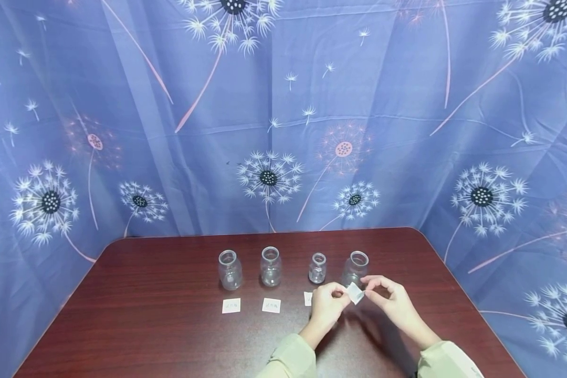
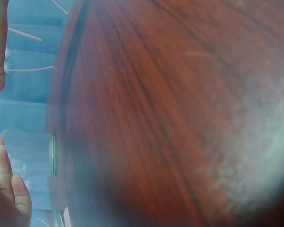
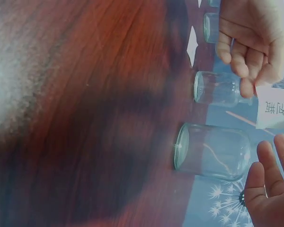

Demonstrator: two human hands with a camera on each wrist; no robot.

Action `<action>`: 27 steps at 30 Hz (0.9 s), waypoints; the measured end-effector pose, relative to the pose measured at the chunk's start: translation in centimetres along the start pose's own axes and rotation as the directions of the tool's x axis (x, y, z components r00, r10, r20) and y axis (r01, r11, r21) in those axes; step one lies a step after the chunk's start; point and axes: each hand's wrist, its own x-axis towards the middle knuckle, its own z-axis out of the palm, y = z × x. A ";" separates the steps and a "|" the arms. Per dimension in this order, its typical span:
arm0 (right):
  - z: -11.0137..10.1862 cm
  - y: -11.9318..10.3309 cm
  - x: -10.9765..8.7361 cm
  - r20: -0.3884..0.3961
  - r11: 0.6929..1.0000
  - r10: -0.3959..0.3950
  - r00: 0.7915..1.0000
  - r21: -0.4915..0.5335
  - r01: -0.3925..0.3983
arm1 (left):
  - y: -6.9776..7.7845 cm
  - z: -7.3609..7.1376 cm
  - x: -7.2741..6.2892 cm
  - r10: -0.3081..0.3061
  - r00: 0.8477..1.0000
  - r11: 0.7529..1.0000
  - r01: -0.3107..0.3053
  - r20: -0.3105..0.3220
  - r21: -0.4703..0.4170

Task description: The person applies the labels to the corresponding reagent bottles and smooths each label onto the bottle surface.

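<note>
If we pull the slip unevenly, it may crease or tear, because we support it only at its edges. Our right hand lies close to the end jar; a careless sweep could topple the jar. Our left hand pinches one side of the slip; we cannot tell whether the right clamps the other. The slip is raised above the table, before the jar: white, thin, tilted, four-cornered, bearing dark characters.

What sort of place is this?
Maybe a little indoor work corner: there's a table, a blue dandelion curtain behind it, and glass jars in a row with paper labels nearby.
</note>
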 end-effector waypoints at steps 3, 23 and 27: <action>-0.2 -0.2 0.1 -0.015 1.000 0.015 1.000 0.015 -0.015 | -0.1 0.0 0.0 -0.003 1.000 0.999 0.003 0.008 -0.039; -1.1 1.4 -0.2 -0.114 0.998 0.067 0.991 0.001 -0.068 | 0.1 1.1 -0.2 0.046 0.997 0.963 -0.029 -0.059 0.269; -1.0 1.4 -0.3 -0.106 0.997 0.070 0.992 -0.002 -0.071 | 0.3 1.4 -0.3 -0.003 0.996 0.941 0.033 -0.090 0.338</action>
